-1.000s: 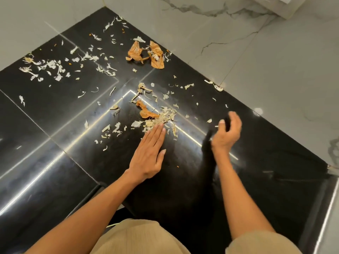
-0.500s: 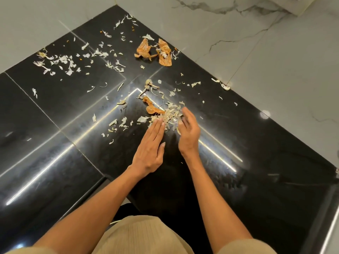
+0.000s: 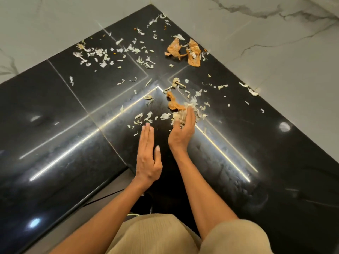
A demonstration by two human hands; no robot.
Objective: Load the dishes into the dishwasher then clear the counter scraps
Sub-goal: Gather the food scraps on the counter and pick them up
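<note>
— Where the glossy black counter (image 3: 55,125) meets veined marble walls (image 3: 275,52), what's scattered?
— Papery pale scraps (image 3: 102,55) and orange skins (image 3: 192,52); right hand (image 3: 181,131) cups flakes, left hand (image 3: 147,154) flat, fingers straight.

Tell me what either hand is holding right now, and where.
Left hand holds nothing, fingers straight. Right hand cups against the pale scraps; a real grip cannot be told.

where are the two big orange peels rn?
Head view: the two big orange peels lie far back on the black counter, near the corner by the marble wall, well beyond both hands.
</note>
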